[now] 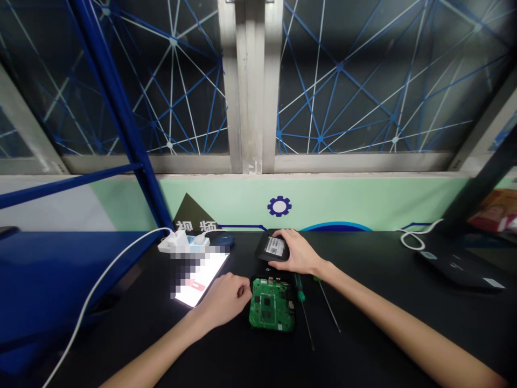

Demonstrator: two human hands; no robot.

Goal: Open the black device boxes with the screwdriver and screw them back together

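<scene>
A green circuit board lies in a shallow black case on the dark table, in front of me. My left hand is closed, its curled fingers at the board's left edge; what they hold, if anything, is hidden. Just beyond the board, my right hand grips a black plastic cover with a white printed label, thumb on the near side and fingers over the far side. To the right of the board lie a green-handled screwdriver and a second screwdriver, partly under my right wrist.
A lit phone or tablet, partly blurred out, lies left of my left hand. Behind it sits a white power strip with plugs and a white cable. A black device and a coiled white cord are at the right.
</scene>
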